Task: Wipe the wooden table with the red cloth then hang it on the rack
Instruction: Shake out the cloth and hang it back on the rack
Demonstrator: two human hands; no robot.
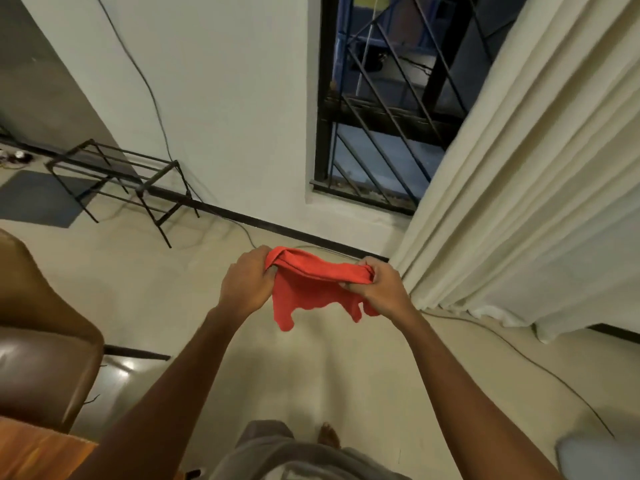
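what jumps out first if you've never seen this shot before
The red cloth at the centre, stretched in mid-air between the left hand and right hand, with its lower edge hanging loose. Next, the empty black metal rack standing on the floor by the wall at upper left, and the barred window beside the cream curtain on the right.

Arms: both bare, extended forward, converging.
Left hand (246, 284): knuckles up, grip closed on red cloth (311, 292), left end.
Right hand (379, 285): grip pinching the right end.
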